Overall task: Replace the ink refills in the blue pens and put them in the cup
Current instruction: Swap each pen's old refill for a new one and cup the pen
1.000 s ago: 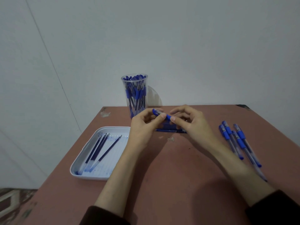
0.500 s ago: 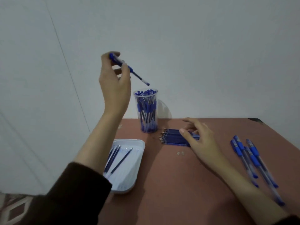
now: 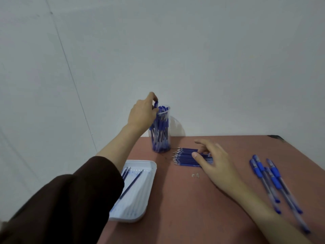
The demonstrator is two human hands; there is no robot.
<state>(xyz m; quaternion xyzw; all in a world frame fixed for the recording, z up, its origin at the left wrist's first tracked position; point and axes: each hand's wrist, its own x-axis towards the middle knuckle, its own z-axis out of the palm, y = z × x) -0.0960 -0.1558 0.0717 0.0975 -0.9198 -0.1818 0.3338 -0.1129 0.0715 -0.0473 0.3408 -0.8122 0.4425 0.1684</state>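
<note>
A clear plastic cup (image 3: 161, 138) full of blue pens stands at the table's back edge. My left hand (image 3: 142, 114) is at its rim and pinches the top of a blue pen (image 3: 155, 105) that stands in the cup. My right hand (image 3: 213, 162) rests on a flat pile of blue ink refills (image 3: 186, 157) just right of the cup, thumb and fingertips touching them. Several blue pens (image 3: 271, 180) lie loose on the table at the right.
A white tray (image 3: 139, 196) with a few used refills sits at the left front, partly under my dark left sleeve. Small white bits (image 3: 195, 175) lie in front of the refill pile. The reddish table (image 3: 193, 208) meets a plain wall behind.
My left hand has come down from high above the cup and lowered the pen into it. My right hand has stayed on the refill pile.
</note>
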